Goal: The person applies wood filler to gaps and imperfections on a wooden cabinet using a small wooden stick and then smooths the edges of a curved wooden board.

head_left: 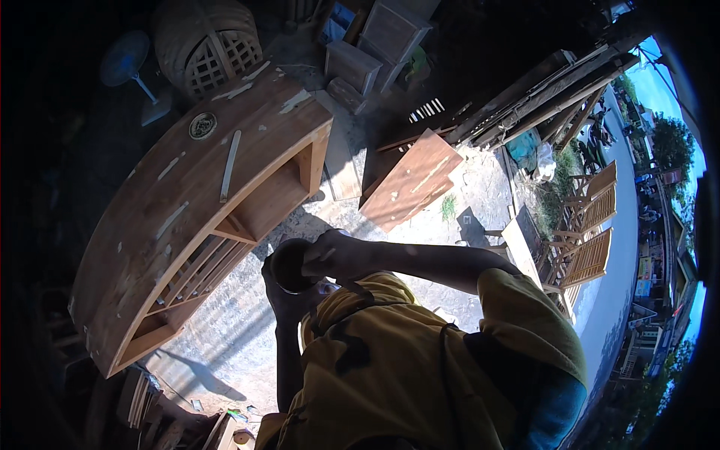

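Observation:
My left hand (pixel 280 298) holds a dark round container (pixel 289 264) from below, close in front of my yellow shirt (pixel 405 367). My right hand (pixel 339 255) rests over the container's right rim, its arm coming in from the right. The container's inside is dark and I cannot see what it holds. Both hands are above sandy ground, just right of a large unfinished wooden shelf unit (pixel 172 217).
On the shelf unit lie a small round tin (pixel 202 125) and a thin wooden strip (pixel 229 166). A wooden panel (pixel 412 180) lies on the ground ahead. A woven basket (pixel 208 45), a fan (pixel 126 61) and small cabinets (pixel 375 41) stand farther off; slatted wooden chairs (pixel 592 225) are at right.

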The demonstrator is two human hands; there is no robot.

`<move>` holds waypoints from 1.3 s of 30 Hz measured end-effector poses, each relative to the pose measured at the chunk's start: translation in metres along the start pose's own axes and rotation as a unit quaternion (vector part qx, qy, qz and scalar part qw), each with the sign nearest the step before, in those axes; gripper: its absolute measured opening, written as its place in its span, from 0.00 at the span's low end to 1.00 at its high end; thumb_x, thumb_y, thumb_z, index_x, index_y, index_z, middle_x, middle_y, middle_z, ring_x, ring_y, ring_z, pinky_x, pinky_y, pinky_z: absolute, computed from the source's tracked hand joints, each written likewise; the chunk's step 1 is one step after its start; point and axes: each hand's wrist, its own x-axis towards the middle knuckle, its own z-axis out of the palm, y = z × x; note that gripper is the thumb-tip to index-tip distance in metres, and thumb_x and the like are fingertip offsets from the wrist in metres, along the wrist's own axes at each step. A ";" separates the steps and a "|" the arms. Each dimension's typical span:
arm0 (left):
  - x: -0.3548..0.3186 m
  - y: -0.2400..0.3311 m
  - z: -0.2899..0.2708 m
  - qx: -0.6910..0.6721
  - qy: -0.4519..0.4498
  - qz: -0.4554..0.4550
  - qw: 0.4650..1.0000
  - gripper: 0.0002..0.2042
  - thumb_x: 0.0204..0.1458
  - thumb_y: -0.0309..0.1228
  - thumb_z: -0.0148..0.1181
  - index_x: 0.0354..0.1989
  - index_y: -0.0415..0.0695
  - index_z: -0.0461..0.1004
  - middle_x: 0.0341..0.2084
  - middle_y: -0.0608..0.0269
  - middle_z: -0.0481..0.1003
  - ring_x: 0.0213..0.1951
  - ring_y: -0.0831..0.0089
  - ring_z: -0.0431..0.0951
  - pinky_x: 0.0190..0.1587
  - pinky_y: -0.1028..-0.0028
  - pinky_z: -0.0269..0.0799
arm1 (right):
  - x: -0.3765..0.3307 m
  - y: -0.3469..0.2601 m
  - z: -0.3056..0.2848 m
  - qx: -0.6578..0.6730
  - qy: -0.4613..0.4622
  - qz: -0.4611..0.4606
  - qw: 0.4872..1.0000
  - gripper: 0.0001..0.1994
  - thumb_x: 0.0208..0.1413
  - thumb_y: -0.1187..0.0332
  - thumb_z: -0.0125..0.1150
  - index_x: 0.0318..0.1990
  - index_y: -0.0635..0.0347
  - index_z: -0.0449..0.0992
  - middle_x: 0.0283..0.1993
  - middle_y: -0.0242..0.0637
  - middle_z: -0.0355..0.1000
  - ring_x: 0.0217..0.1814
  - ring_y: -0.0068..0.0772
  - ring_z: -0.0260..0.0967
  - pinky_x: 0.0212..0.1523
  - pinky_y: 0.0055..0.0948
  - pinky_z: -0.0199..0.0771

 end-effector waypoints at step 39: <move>-0.045 -0.070 0.006 -0.028 0.147 -0.063 0.987 0.48 0.30 0.33 0.84 0.63 0.43 0.60 0.54 0.51 0.73 0.57 0.58 0.76 0.58 0.60 0.73 | 0.063 -0.027 -0.096 -0.197 -0.224 0.073 0.952 0.27 0.59 0.77 0.66 0.66 0.59 0.68 0.58 0.39 0.74 0.54 0.32 0.76 0.56 0.32 0.80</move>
